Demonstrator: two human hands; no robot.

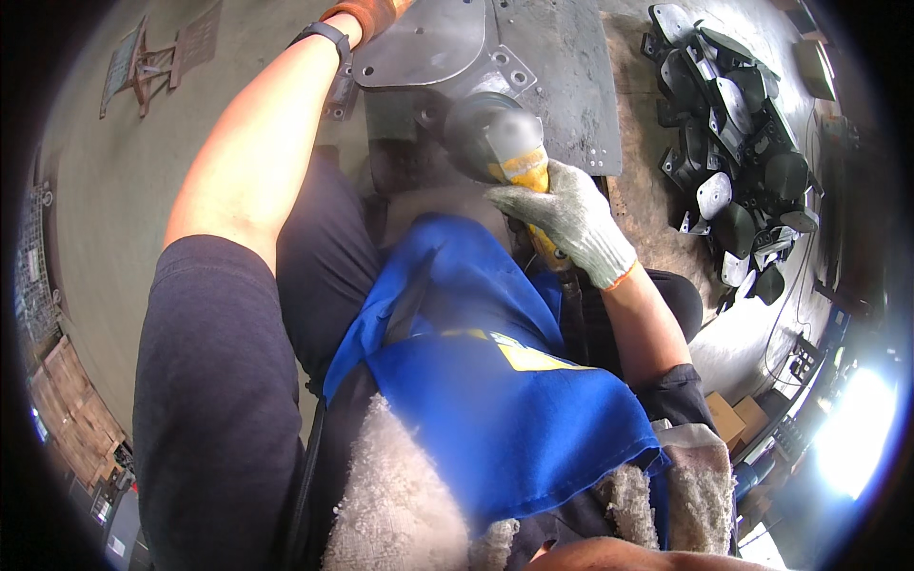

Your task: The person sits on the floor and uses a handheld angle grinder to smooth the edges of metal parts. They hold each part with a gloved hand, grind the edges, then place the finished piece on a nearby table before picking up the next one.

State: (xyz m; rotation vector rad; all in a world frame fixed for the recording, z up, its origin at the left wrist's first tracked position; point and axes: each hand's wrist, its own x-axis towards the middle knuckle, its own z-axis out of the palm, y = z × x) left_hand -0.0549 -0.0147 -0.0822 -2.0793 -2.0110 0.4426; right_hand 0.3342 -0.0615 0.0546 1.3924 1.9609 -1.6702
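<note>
My right hand (577,211), in a pale knitted glove, is closed around the yellow body of an angle grinder (527,169). The grinder's round disc, partly behind its head, sits close to the near edge of a grey metal bracket (419,48) with a rounded plate and bolt holes. Whether the disc touches the metal I cannot tell. My left hand (367,13), in an orange-red glove, is at the bracket's left side by the upper picture edge. Its fingers are mostly cut off, so its grip cannot be made out. The bracket lies on a dark steel worktop (571,105).
To the right, a heap of similar metal brackets (733,143) lies on the floor and the brown board beside the worktop. A blue apron (457,400) covers my lap. A wooden frame (148,57) stands far left. Cardboard boxes (728,419) sit at the lower right.
</note>
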